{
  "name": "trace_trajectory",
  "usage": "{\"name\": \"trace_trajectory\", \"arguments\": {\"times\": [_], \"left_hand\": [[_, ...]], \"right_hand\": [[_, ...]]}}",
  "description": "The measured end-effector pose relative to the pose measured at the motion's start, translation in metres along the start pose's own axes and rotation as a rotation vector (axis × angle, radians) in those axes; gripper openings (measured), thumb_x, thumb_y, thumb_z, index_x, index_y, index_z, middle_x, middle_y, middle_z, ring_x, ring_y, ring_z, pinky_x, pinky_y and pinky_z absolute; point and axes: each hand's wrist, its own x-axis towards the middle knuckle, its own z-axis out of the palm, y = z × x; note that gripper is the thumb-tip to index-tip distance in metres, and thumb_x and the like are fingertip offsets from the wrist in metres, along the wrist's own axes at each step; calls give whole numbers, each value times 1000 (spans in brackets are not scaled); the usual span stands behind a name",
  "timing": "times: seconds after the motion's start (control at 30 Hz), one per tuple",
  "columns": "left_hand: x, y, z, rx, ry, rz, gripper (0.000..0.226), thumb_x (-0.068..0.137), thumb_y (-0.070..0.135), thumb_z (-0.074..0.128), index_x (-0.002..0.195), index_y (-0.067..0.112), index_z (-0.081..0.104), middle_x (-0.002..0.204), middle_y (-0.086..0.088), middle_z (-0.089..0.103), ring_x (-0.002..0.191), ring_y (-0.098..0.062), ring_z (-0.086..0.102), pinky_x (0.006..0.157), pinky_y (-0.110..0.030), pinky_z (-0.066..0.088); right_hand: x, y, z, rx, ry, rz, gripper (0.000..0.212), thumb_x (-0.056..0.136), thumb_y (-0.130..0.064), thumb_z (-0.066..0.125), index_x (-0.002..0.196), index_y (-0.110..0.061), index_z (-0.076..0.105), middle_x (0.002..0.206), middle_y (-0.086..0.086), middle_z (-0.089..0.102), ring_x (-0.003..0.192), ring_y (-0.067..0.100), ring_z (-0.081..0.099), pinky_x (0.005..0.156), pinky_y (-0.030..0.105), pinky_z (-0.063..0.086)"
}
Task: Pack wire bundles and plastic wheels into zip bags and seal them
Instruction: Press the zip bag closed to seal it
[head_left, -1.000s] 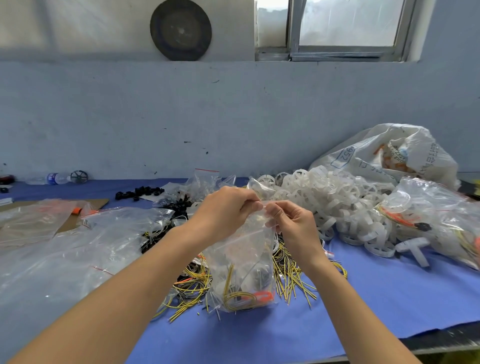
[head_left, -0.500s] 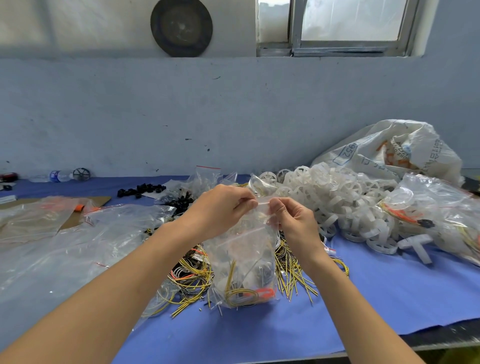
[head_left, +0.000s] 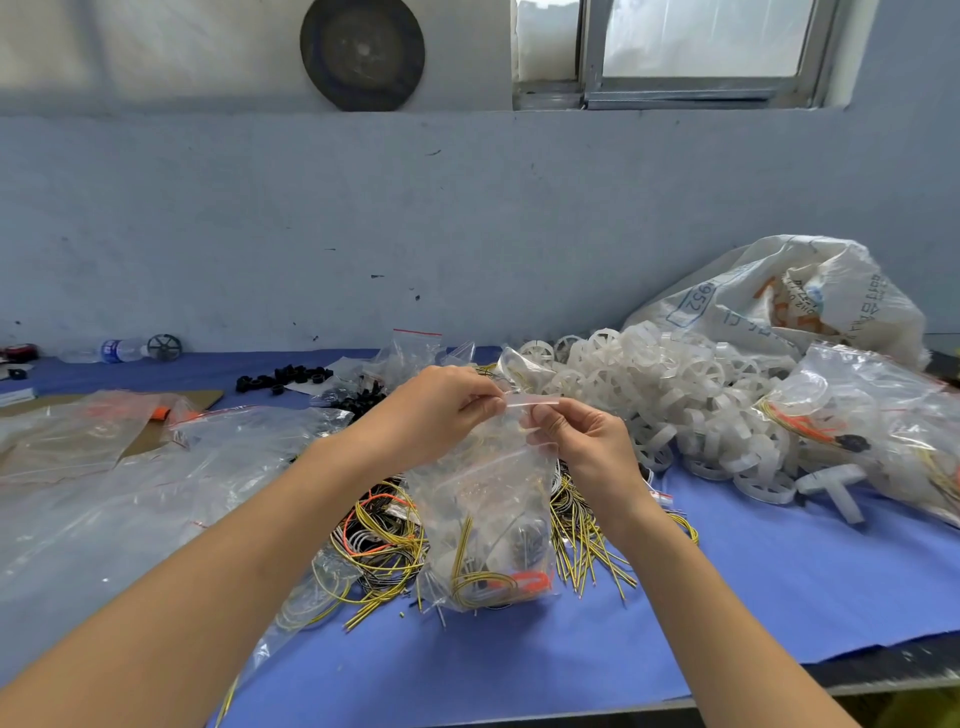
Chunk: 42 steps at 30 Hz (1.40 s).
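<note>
Now both hands, left (head_left: 441, 410) and right (head_left: 587, 447), pinch the bag's (head_left: 488, 519) zip strip; sealing well likely means pressing firmly along its whole length.

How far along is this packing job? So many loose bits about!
Some looks done: packed clear bags of wires and wheels lie at the right. In hand: the left hand and right hand pinch the top strip of a clear zip bag holding a yellow-black wire bundle. Left: a white plastic wheel pile, loose yellow-black wires and empty bags.
</note>
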Motion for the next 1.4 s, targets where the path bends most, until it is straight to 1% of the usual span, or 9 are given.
{"name": "trace_trajectory", "arguments": {"times": [0.13, 0.2, 0.3, 0.37, 0.5, 0.63, 0.8, 1.2, 1.4], "left_hand": [[1, -2, 2, -15, 15, -2, 19, 96, 29, 60, 107, 22, 74, 85, 17, 59, 76, 7, 53, 69, -22, 44], [1, -1, 2, -32, 26, -10, 18, 95, 28, 62, 106, 24, 74, 84, 20, 59, 77, 8, 54, 72, -24, 47], [0, 0, 4, -50, 46, -18, 16, 94, 26, 64, 104, 23, 75, 84, 17, 60, 78, 8, 54, 73, -24, 46], [0, 0, 5, -55, 45, -20, 16, 93, 26, 64, 105, 22, 75, 87, 12, 60, 78, 1, 54, 74, -24, 44], [0, 3, 6, -41, 9, -40, 19, 94, 28, 63, 111, 23, 71, 95, 4, 57, 85, -12, 55, 79, -28, 46], [2, 7, 5, -25, -10, -63, 28, 94, 43, 59, 113, 25, 69, 101, 4, 59, 92, -12, 58, 83, -32, 50], [7, 12, 4, -5, 29, -29, 25, 97, 38, 56, 107, 22, 72, 100, 5, 68, 90, -10, 61, 82, -35, 52], [6, 20, 5, 176, 73, 32, 32, 99, 44, 49, 107, 23, 71, 100, 5, 66, 87, -16, 62, 74, -36, 53], [0, 14, 4, 246, 65, 38, 34, 102, 42, 42, 100, 18, 66, 91, 3, 64, 84, -21, 60, 69, -37, 50]], "right_hand": [[1, 1, 1, 21, -3, 25, 18, 94, -9, 62, 87, -17, 77, 82, -1, 75, 68, 5, 63, 65, 18, 53], [0, 2, 0, 54, -14, 42, 14, 93, -19, 63, 92, -17, 77, 86, 1, 75, 71, 9, 65, 67, 20, 54], [-1, 4, 2, 80, 4, 71, 28, 91, -37, 59, 105, -16, 71, 89, 2, 76, 74, 12, 68, 68, 21, 54], [-1, 5, 4, 66, 14, 75, 30, 92, -40, 57, 101, -16, 72, 89, 3, 76, 74, 12, 70, 66, 20, 53], [-1, 4, 6, 77, 44, 47, 25, 88, -35, 62, 94, -14, 74, 83, 2, 75, 70, 11, 69, 63, 18, 52], [-1, 3, 5, 77, 39, 19, 23, 92, -26, 63, 99, -8, 74, 84, 2, 75, 72, 12, 69, 64, 18, 53], [-2, 2, 5, 60, 39, 6, 18, 96, -19, 61, 100, -8, 75, 85, 1, 74, 73, 12, 68, 65, 18, 52], [-3, 3, 5, -39, 67, -45, 17, 91, -26, 67, 97, -14, 76, 80, -4, 73, 73, 10, 66, 67, 19, 52], [-4, 7, 1, -61, 102, -45, 14, 91, -29, 69, 94, -17, 75, 80, -3, 74, 73, 10, 64, 71, 21, 52]]}}
